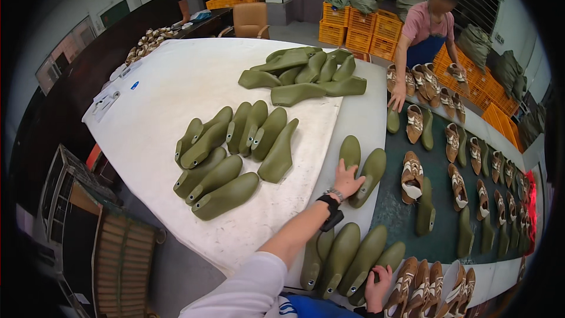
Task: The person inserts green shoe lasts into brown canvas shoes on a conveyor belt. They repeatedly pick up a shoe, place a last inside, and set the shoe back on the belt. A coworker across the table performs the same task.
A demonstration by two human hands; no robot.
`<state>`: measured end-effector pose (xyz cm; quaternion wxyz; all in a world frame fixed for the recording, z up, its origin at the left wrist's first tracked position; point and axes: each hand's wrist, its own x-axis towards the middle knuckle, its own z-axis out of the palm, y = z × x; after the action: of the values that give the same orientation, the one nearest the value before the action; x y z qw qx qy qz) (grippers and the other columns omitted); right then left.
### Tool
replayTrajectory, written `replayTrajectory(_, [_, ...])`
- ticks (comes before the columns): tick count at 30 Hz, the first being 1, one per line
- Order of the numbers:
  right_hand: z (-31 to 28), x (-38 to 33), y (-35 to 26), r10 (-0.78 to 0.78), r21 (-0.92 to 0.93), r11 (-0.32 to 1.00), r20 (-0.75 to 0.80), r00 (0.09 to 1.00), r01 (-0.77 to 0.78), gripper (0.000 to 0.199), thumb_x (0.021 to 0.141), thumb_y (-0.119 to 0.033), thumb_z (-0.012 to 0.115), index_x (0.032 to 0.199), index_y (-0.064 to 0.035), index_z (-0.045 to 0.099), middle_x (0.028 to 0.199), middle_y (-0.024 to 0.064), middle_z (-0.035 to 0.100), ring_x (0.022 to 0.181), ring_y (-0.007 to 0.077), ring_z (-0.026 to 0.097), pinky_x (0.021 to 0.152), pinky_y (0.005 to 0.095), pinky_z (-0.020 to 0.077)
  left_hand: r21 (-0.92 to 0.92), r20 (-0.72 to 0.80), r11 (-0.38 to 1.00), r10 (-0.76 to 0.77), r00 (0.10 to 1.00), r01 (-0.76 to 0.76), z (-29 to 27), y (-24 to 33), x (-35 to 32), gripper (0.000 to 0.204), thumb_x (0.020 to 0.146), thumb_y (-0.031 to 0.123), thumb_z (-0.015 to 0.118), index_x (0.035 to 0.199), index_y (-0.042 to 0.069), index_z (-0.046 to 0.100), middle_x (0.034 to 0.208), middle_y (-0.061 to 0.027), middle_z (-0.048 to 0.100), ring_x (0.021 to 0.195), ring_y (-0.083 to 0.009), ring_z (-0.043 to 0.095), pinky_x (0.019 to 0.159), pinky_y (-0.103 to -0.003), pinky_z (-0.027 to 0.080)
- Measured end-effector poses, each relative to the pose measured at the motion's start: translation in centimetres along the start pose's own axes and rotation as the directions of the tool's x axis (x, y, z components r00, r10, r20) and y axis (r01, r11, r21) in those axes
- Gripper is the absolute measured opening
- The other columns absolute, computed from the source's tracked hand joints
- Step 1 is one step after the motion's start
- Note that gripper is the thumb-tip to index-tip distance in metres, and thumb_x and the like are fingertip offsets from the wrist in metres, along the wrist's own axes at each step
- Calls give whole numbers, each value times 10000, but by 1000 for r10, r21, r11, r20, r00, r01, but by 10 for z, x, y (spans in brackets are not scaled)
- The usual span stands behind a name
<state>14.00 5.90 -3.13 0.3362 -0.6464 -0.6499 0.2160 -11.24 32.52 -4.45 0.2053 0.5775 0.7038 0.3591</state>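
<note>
My left hand (348,184), with a dark watch and a bracelet on its wrist, is closed over the heel end of a green shoe last (349,150). Its thumb side touches a second green last (372,171) beside it. Both lie on the pale strip along the white table. At the lower edge, the curled fingers of my right hand (378,288) grip another green last (391,255), the rightmost of several lying side by side; a neighbour (342,256) is left of it. Part of its heel is hidden by my fingers.
More green lasts lie in groups on the white table (147,135). Along the right, a dark green conveyor belt (394,224) carries brown-and-white shoes (411,176) paired with lasts. Across it, a person (428,29) handles shoes and a last. Orange crates (359,30) stand behind.
</note>
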Motion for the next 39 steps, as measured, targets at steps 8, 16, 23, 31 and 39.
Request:
replayTrajectory(8, [1, 1, -6, -11, -29, 1000, -12, 1000, 11, 102, 747, -31, 633, 848, -20, 632, 966, 138, 647, 1110, 389, 510, 1046, 474, 339, 642, -98, 747, -143, 985, 173, -149, -132, -12, 988, 595, 353, 809, 1440, 199, 321, 1439, -199, 287, 1308, -414, 300, 1010, -563, 337])
replayTrajectory(16, [7, 2, -7, 11, -18, 1000, -60, 998, -12, 87, 737, -50, 649, 820, -26, 641, 940, 129, 659, 1082, 389, 534, 1044, 477, 352, 546, -86, 740, -418, 904, 394, -167, -142, -3, 1146, 595, 353, 811, 1506, 211, 133, 1320, -188, 418, 1075, -366, 522, 913, -437, 449])
replayTrajectory(23, [7, 2, -7, 8, -22, 1000, -60, 998, -10, 89, 738, -49, 652, 824, -29, 639, 947, 119, 661, 1102, 399, 523, 1034, 474, 360, -773, 468, 329, -282, 838, 543, -128, -117, 5, 510, 850, 309, 648, 1259, 107, 421, 1107, -48, 546, 1004, -173, 547, 808, -407, 497])
replayTrajectory(31, [10, 3, -5, 15, -10, 1000, -50, 999, -16, 93, 735, -34, 647, 827, -32, 639, 951, 124, 658, 1109, 394, 519, 1044, 474, 347, -428, 80, 847, -312, 947, 315, -86, -119, 26, 741, 816, 240, 703, 1420, 29, 329, 1118, -104, 553, 1007, -229, 525, 873, -392, 431])
replayTrajectory(39, [12, 3, -3, -6, -17, 1000, -38, 999, 6, 91, 729, -15, 634, 819, -22, 624, 929, 136, 649, 1068, 367, 538, 1061, 472, 327, 519, -346, 837, 19, 938, 175, -215, -211, 79, 619, 726, 127, 685, 1293, 51, 449, 1265, -138, 499, 1184, -399, 420, 983, -481, 396])
